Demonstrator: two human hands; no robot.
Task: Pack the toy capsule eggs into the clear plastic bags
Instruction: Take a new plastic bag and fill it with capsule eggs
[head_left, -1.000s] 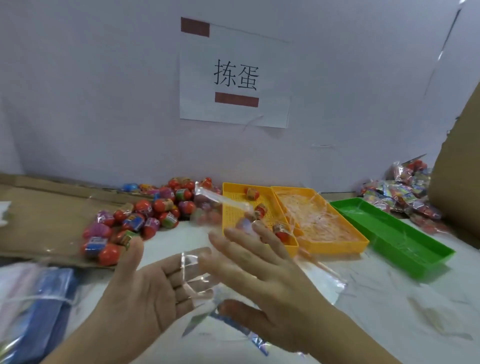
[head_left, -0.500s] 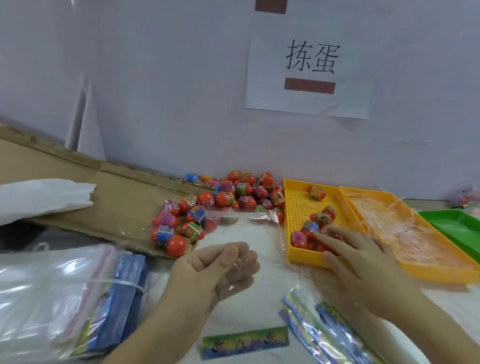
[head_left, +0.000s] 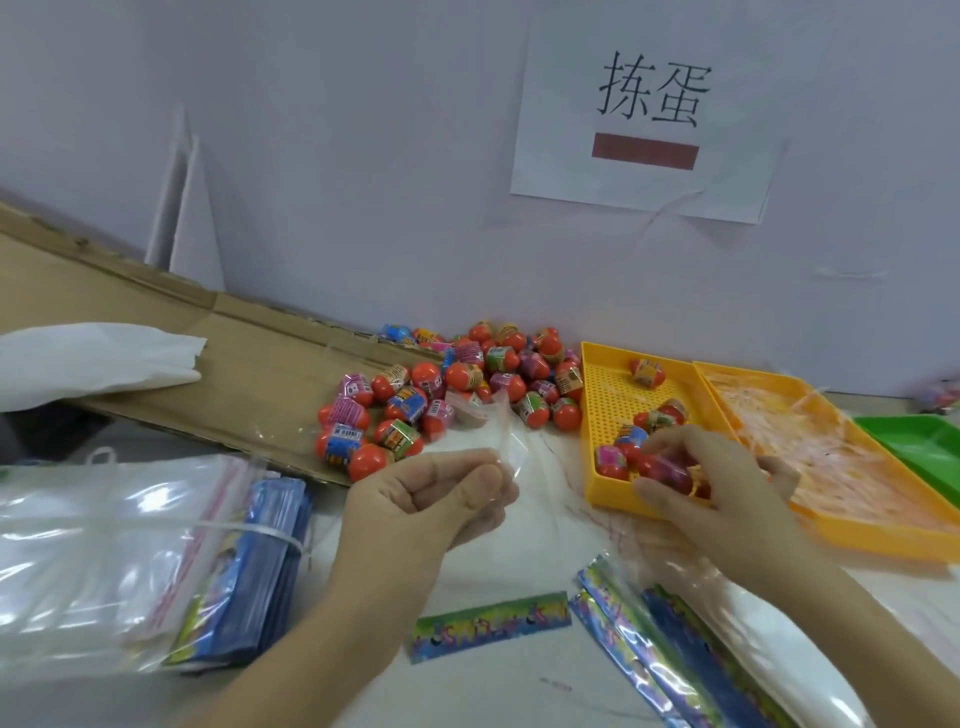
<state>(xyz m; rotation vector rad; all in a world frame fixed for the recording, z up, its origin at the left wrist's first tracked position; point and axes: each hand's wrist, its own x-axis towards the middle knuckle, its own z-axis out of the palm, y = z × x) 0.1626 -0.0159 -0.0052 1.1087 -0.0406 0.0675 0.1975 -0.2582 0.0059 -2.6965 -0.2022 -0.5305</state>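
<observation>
- Left hand (head_left: 436, 499): palm up over the white table (head_left: 519, 686), fingers curled in, thumb pressed against the fingertips. It pinches the near edge of a clear bag (head_left: 511, 441).
- The clear bag stands up from that pinch and leans away toward the egg pile (head_left: 457, 384). Its far end lies against the nearest eggs.
- Right hand (head_left: 717, 488): at the near end of the yellow mesh tray (head_left: 605, 395), fingers above and thumb below, closed round a red capsule egg (head_left: 670, 470).
- A few more eggs lie just beside that one in the tray. A single egg (head_left: 647, 373) sits apart at the far end.
- The egg pile is loose on the table, left of the tray and against the wall, partly on a flattened cardboard sheet (head_left: 234, 364).
- Second yellow tray (head_left: 883, 540) touches the first on its right and holds crumpled clear film. A green tray (head_left: 924, 447) is further right, cut off by the frame edge.
- Near left: a pile of zip bags (head_left: 93, 545) over a banded bundle of blue cards (head_left: 260, 566).
- Near centre: one printed card strip (head_left: 491, 623) lies flat, with shiny foil strips (head_left: 654, 644) to its right, under the right forearm.
- Wall: a paper sign (head_left: 649, 119) with two characters and a red bar.
</observation>
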